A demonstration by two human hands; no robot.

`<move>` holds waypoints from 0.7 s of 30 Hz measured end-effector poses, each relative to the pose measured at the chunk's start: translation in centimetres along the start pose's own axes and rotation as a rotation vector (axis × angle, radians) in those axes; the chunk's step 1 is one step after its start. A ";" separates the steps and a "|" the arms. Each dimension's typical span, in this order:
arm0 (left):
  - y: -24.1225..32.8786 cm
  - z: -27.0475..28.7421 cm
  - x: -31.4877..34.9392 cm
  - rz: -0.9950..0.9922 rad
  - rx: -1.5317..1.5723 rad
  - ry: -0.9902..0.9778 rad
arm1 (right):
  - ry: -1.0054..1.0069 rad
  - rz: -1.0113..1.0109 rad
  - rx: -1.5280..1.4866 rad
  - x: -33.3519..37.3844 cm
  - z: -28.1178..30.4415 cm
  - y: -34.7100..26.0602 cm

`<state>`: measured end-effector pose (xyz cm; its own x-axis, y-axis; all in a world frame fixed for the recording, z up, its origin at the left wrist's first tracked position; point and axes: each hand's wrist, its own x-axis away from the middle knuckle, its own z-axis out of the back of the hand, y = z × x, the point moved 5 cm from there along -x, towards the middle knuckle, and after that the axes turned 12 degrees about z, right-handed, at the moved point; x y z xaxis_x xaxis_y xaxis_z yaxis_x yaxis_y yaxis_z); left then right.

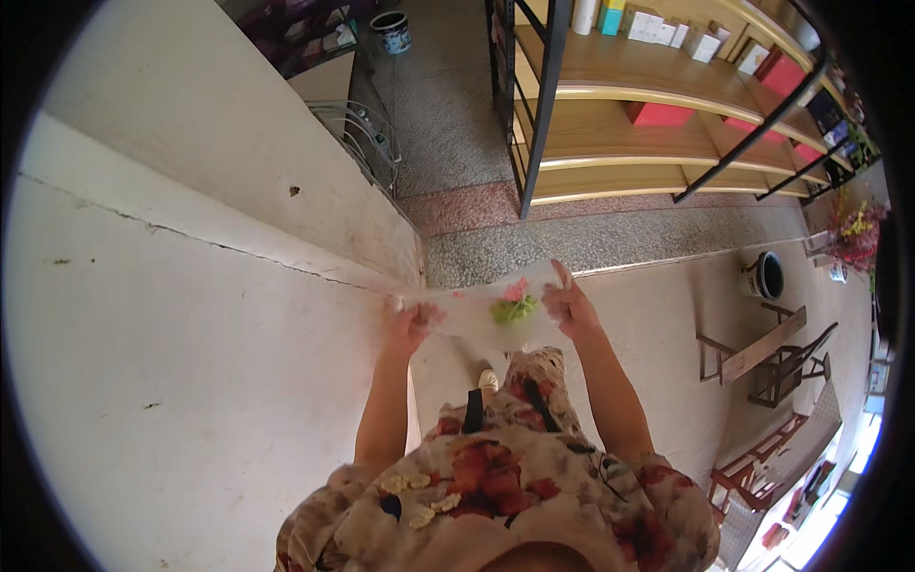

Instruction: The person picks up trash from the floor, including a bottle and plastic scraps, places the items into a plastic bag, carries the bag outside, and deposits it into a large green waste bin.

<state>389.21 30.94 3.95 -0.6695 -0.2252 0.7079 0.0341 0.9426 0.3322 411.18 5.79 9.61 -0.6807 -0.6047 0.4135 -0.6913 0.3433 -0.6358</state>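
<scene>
At twelve o'clock from the body, a see-through sheet (474, 320) is pinched by the left hand's (417, 324) fingers at nine and the right hand's (569, 307) at three. Brushing the wall (200, 334) at nine could tear it, if it is thin.

Glare is seen at near right; the floor (648, 329) is softly lit; the left hand (419, 322) is blurred; the shelves (610, 92) are bent by distortion.

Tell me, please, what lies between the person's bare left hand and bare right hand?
In the head view, a thin, whitish, translucent sheet with pink and green patches spans from the left hand to the right hand.
</scene>
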 end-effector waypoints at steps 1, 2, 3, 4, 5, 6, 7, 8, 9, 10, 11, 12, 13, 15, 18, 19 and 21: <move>0.8 -1.4 -1.0 0.024 0.069 0.036 | -0.018 -0.036 -0.037 -1.6 0.2 -0.3; 1.5 -2.7 -2.0 0.047 0.139 0.072 | -0.037 -0.073 -0.073 -3.1 0.3 -0.5; 3.2 -4.1 -2.9 0.055 0.200 0.098 | -0.072 -0.100 -0.116 -5.2 -0.7 -1.0; 4.9 -5.8 -4.0 0.088 0.149 -0.037 | -0.075 -0.111 -0.078 -7.7 -1.6 -1.6; 6.9 -7.4 -4.9 0.120 0.096 -0.170 | -0.041 -0.118 0.007 -10.1 -2.5 -1.8; 8.8 -8.9 -5.6 0.144 0.043 -0.303 | -0.016 -0.124 0.096 -12.5 -3.9 -1.9; 10.1 -11.4 -6.5 0.128 -0.014 -0.218 | 0.037 -0.120 0.194 -15.0 -3.8 -2.0; 11.7 -13.9 -7.4 0.112 -0.071 -0.132 | 0.076 -0.105 0.159 -17.6 -4.2 -2.1; 13.4 -16.0 -7.8 0.091 -0.119 -0.034 | 0.097 -0.071 0.269 -20.2 -5.2 -2.2; 14.8 -18.0 -8.5 0.121 -0.095 -0.160 | 0.116 -0.042 0.381 -22.4 -6.6 -2.0; 16.4 -19.9 -9.3 0.150 -0.072 -0.288 | 0.135 -0.008 0.492 -24.5 -7.9 -2.1; 18.0 -21.3 -10.3 0.172 -0.053 -0.414 | 0.150 -0.019 0.490 -26.8 -9.2 -1.9; 19.7 -22.2 -11.5 0.150 0.021 -0.476 | 0.167 -0.026 0.488 -29.1 -10.5 -1.8; 23.5 -24.1 -14.1 0.106 0.158 -0.602 | 0.113 -0.115 0.398 -33.8 -12.7 -1.8; 28.4 -25.7 -18.5 -0.072 0.393 -0.104 | 0.024 -0.354 0.185 -39.1 -14.9 -1.5; 30.5 -26.5 -19.5 -0.018 0.436 -0.366 | 0.031 -0.417 0.155 -40.1 -17.6 -2.2; 34.7 -27.5 -20.9 0.113 0.501 -0.907 | -0.045 -0.509 0.018 -43.0 -22.1 -3.9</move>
<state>424.78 61.60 17.85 -0.9950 -0.0547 -0.0841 -0.0416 0.9877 -0.1508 437.76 46.36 8.71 -0.2474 -0.7223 0.6458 -0.9281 -0.0147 -0.3720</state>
